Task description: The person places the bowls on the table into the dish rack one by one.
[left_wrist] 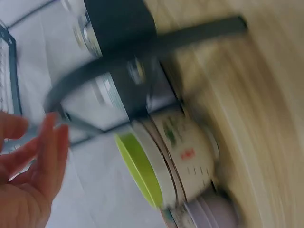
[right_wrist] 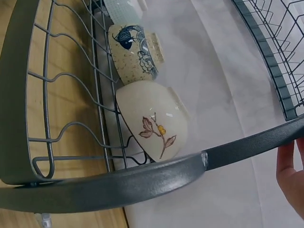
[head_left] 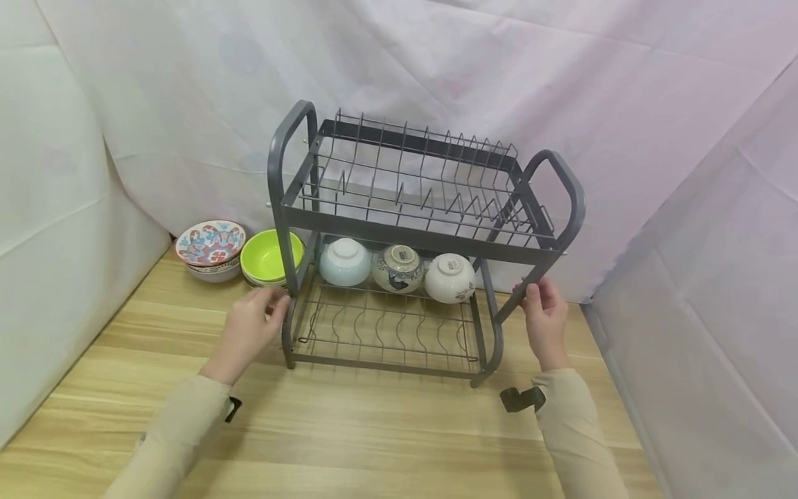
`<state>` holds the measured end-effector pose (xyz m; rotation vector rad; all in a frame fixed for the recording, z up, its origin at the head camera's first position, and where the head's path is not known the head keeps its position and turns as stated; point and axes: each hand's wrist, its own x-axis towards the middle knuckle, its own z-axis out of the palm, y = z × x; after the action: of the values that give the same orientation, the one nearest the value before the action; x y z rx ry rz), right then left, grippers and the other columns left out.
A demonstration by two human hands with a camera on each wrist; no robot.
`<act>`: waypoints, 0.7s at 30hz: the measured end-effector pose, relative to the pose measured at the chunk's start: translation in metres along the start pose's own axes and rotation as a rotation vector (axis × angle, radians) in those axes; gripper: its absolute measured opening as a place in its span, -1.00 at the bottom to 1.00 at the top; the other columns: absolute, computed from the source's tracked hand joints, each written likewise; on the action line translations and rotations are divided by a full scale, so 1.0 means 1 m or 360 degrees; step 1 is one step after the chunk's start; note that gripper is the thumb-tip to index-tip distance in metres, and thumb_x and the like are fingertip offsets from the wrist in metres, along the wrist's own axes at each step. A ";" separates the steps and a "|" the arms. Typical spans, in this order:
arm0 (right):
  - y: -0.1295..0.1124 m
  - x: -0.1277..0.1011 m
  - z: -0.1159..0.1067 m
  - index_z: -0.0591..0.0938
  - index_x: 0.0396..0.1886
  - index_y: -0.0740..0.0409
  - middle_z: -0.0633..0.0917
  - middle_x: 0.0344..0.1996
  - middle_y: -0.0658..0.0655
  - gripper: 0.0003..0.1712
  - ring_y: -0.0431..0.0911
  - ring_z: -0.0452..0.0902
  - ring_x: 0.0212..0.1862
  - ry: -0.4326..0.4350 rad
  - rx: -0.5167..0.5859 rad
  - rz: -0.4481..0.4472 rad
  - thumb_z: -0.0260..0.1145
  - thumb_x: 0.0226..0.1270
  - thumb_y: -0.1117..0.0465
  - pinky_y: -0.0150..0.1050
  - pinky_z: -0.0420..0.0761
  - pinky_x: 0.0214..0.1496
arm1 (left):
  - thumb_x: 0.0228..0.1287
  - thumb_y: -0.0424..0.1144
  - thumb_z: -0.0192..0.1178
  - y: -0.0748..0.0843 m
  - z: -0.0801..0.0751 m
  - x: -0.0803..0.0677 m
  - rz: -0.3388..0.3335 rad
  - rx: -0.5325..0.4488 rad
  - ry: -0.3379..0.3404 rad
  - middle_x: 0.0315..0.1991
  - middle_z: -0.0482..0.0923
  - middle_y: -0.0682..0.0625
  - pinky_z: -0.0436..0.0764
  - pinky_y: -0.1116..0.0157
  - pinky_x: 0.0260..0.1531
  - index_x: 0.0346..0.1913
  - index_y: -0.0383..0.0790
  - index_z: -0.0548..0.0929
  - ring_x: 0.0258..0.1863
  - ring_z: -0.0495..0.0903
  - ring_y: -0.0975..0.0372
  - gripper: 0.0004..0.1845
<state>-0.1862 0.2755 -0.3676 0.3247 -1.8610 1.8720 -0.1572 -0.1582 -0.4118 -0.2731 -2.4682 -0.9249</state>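
A dark grey two-tier dish rack (head_left: 386, 232) stands on the wooden table. My left hand (head_left: 252, 326) is at its left post, fingers bent and a gap between thumb and fingers in the blurred left wrist view. My right hand (head_left: 545, 319) holds the right post, thumb in front and the other fingers partly hidden behind it. On the lower tier, three bowls sit upside down in a row: a pale blue bowl (head_left: 345, 263), a speckled bowl with a blue fish pattern (right_wrist: 133, 52) and a white bowl with a flower sprig (right_wrist: 152, 121). The upper tier (head_left: 399, 173) holds nothing.
Left of the rack, a stack of bowls topped by a lime green bowl (head_left: 268, 255) stands close to the left post. Beside it is another stack under a red-and-blue patterned bowl (head_left: 210, 244). White cloth (head_left: 436, 62) hangs behind and on both sides.
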 end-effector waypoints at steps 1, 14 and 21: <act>0.000 0.000 0.000 0.53 -0.27 0.18 0.60 -0.36 0.02 -0.88 -0.21 0.57 -0.26 -0.0003 0.0002 0.0001 0.05 0.34 0.32 -0.43 0.58 -0.15 | 0.21 -0.37 0.11 -0.006 -0.001 0.006 -0.0018 -0.0009 0.0051 -0.37 0.57 -0.31 0.61 0.14 -0.54 -0.23 -0.50 0.54 -0.48 0.59 -0.01 -0.81; 0.001 -0.001 0.003 0.53 -0.29 0.07 0.60 -0.39 0.06 -0.86 -0.20 0.55 -0.29 0.0030 0.0025 0.0026 0.05 0.34 0.33 -0.45 0.58 -0.19 | 0.23 -0.19 0.04 -0.070 0.000 0.049 -0.0483 0.0351 0.0027 -0.23 0.41 -0.55 0.43 -0.24 -0.32 -0.10 -0.68 0.41 -0.28 0.43 -0.36 -0.53; 0.002 -0.001 0.001 0.52 -0.25 0.17 0.60 -0.39 0.01 -0.88 -0.22 0.56 -0.29 0.0020 -0.0017 -0.0006 0.04 0.35 0.31 -0.47 0.57 -0.19 | 0.24 -0.11 0.01 -0.082 0.006 0.052 -0.0622 0.0395 -0.0108 -0.29 0.37 -0.60 0.46 -0.23 -0.35 -0.25 -0.72 0.38 -0.31 0.41 -0.40 -0.47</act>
<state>-0.1861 0.2741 -0.3696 0.3117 -1.8602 1.8572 -0.2322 -0.2151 -0.4353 0.2760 -2.7187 -0.7512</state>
